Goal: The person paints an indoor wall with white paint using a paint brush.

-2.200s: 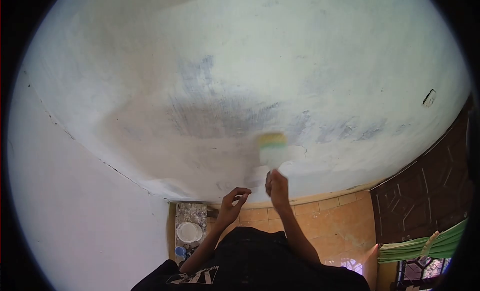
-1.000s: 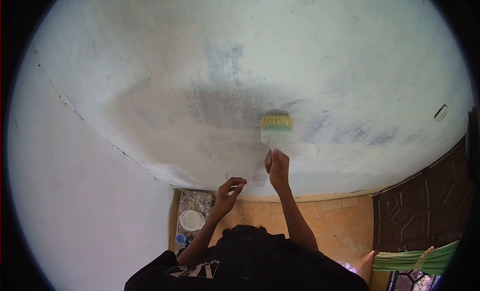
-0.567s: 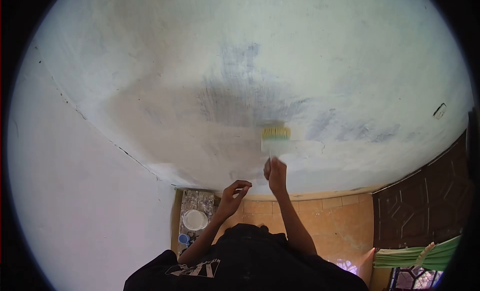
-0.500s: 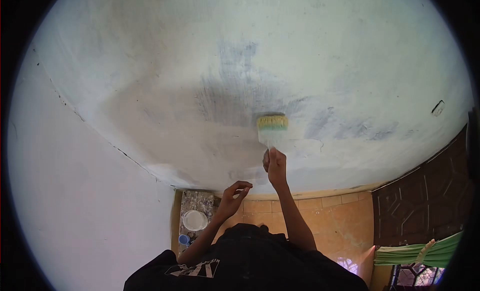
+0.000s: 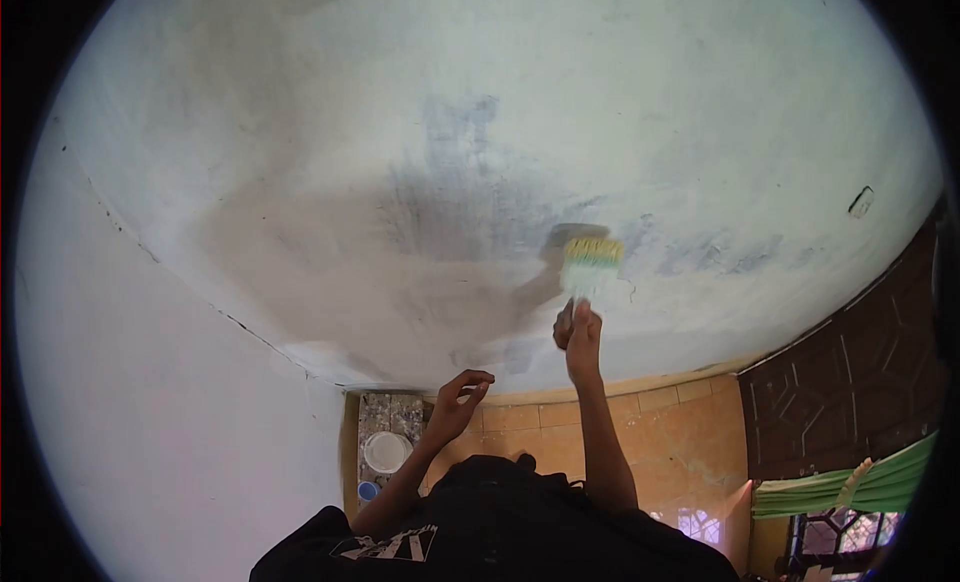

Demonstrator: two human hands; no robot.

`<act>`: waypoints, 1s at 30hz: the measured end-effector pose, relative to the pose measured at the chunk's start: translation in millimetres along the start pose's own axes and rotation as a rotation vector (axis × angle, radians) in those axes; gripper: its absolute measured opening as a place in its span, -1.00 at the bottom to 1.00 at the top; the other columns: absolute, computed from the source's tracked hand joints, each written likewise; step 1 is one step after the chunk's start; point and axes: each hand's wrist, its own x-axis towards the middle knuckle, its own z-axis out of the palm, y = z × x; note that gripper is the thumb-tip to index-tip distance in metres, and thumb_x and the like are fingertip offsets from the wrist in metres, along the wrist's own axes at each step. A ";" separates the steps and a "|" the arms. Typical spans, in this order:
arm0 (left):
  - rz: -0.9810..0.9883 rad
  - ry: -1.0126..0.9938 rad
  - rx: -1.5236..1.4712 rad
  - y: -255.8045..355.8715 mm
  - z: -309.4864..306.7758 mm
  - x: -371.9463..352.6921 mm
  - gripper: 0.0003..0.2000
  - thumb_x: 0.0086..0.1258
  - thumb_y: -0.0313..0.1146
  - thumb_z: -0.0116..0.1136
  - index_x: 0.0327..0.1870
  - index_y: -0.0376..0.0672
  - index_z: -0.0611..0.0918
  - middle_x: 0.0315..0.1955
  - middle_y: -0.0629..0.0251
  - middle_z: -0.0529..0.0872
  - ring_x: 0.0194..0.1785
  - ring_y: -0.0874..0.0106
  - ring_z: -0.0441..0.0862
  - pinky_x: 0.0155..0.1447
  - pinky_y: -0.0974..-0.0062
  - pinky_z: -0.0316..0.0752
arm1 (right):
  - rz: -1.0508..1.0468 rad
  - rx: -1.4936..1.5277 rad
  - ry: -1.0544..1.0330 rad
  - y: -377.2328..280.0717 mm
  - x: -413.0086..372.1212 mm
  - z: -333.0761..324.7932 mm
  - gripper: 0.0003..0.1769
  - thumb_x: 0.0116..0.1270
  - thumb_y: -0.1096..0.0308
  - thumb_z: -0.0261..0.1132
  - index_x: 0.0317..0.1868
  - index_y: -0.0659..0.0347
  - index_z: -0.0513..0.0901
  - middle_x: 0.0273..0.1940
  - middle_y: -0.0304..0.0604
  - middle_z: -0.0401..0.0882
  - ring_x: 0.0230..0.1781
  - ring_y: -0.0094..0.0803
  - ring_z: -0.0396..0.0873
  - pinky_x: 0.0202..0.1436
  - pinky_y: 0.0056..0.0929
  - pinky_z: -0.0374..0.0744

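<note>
My right hand [image 5: 580, 334] is closed round the handle of a wide brush [image 5: 593, 266] with yellow and green bristles and a whitish lower part. The bristles point up at the wall [image 5: 480, 217], with the brush's shadow beside them; whether they touch it I cannot tell. Bluish-grey streaks mark the wall left and right of the brush. Lower and to the left, my left hand [image 5: 460, 402] holds nothing, its fingers bent and a gap showing between thumb and forefinger.
A paint-spattered bench [image 5: 405, 414] bears a white container [image 5: 387, 452] and a blue cup [image 5: 368, 490] at the lower left. Orange floor tiles [image 5: 560, 437] lie below the wall. A dark panelled door [image 5: 840, 382] and green curtain [image 5: 900, 480] are at the right.
My right hand and the brush have moved to the right, and the brush's shadow now stands farther from the bristles. My left hand has shifted slightly left. The view has shifted a little.
</note>
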 end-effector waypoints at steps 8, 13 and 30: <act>0.048 -0.014 -0.044 12.7 27.0 3.2 -0.82 0.52 -0.34 0.08 -0.02 -0.21 0.62 -0.06 0.33 0.69 0.06 0.47 0.61 0.15 0.41 0.48 | 0.206 -0.324 0.098 138.9 -74.7 -69.3 -0.39 0.60 -0.04 -0.10 -0.66 0.05 0.22 -0.75 -0.45 0.12 -0.79 -0.68 0.08 -0.71 -0.58 0.10; 0.009 -0.038 -0.041 14.4 35.7 5.6 -0.81 0.52 -0.32 0.07 -0.02 -0.21 0.62 -0.05 0.32 0.69 0.07 0.45 0.61 0.16 0.40 0.49 | -0.031 -0.147 -0.009 38.2 -18.4 -36.3 -0.43 0.61 -0.04 -0.14 -0.60 0.06 0.20 -0.72 -0.43 0.06 -0.75 -0.67 0.00 -0.69 -0.56 0.01; -0.061 0.000 -0.071 -0.3 86.2 -1.6 -0.81 0.52 -0.35 0.05 -0.01 -0.26 0.59 -0.06 0.28 0.67 0.08 0.46 0.58 0.21 0.40 0.46 | 0.010 -0.209 -0.083 44.8 -5.7 -40.7 -0.37 0.55 -0.17 -0.10 -0.60 0.09 0.24 -0.74 -0.43 0.12 -0.77 -0.67 0.07 -0.70 -0.59 0.05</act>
